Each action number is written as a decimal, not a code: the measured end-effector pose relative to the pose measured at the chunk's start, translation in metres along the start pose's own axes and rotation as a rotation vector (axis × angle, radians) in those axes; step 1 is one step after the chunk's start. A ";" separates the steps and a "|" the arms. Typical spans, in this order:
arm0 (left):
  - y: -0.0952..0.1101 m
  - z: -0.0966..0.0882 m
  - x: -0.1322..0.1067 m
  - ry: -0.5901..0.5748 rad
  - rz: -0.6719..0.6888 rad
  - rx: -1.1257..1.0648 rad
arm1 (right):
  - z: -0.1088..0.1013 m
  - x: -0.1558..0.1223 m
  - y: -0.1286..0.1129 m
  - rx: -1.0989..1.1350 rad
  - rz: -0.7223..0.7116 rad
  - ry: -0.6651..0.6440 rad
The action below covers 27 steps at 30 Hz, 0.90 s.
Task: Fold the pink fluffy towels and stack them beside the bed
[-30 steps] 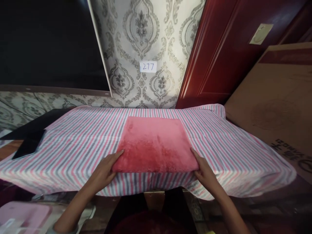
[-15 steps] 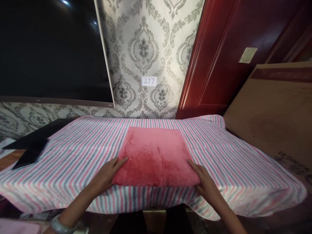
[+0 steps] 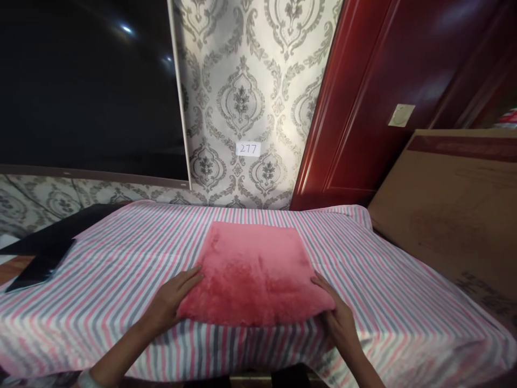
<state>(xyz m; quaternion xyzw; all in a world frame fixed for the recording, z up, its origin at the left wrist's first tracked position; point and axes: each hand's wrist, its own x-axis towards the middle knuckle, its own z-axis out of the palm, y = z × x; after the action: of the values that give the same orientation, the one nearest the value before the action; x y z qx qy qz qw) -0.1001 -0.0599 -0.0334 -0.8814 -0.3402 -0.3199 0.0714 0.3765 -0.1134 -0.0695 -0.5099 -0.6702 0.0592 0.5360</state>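
A flat, square pink plush cushion lies on the striped cloth, its near edge at the front of the table. Darker, ruffled pile covers its nearer half. My left hand is at the cushion's left edge, gripping it near the front corner; part of the fingers is hidden. On the opposite side my right hand holds the right edge close to the front corner, its lower fingers tucked beneath.
A pink, grey and white striped cloth covers the table and hangs over its front. Black flat panels lie at the left. A large screen is behind them. One cardboard box leans at the right beside a red door.
The view has tilted up, so everything sits lower in the picture. My left hand has slid outward along the edge, and the cushion's front corners spread slightly wider.
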 end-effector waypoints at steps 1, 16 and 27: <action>0.000 -0.002 0.006 0.025 -0.012 0.000 | 0.000 0.007 -0.005 0.037 0.048 0.020; 0.033 -0.123 0.211 0.334 -0.543 -0.665 | -0.085 0.192 -0.132 0.202 0.166 0.457; -0.022 -0.024 0.200 0.212 -1.223 -1.039 | 0.005 0.220 -0.055 0.103 0.582 0.133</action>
<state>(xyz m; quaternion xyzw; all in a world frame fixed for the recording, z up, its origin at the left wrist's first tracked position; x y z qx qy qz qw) -0.0140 0.0597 0.1054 -0.4249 -0.5613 -0.5014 -0.5029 0.3595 0.0272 0.1075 -0.6554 -0.4555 0.2105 0.5645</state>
